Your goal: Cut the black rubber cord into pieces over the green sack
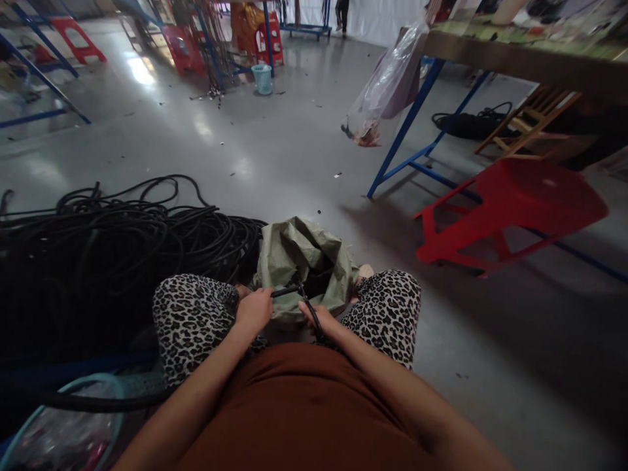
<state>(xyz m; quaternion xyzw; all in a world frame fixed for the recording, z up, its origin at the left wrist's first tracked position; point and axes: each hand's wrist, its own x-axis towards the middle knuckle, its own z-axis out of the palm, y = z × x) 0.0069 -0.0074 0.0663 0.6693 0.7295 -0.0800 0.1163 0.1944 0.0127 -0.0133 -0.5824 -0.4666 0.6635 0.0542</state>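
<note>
My left hand (255, 310) is closed round a black cord (284, 292), whose short end points right over an open woven sack (338, 275). My right hand (318, 319) grips a dark-handled cutting tool (310, 306), and its tip meets the end of the cord. Between my knees stands the sack, its pale green rim folded outward and dark contents inside it. Both hands are above the near side of the sack.
Coiled black hose (171, 229) is heaped at the left. A light blue basket (120, 418) holding clear plastic sits at the lower left. On the right are a red stool (520, 196) and a blue-legged table (490, 51) with a plastic bag (387, 85) hanging from it.
</note>
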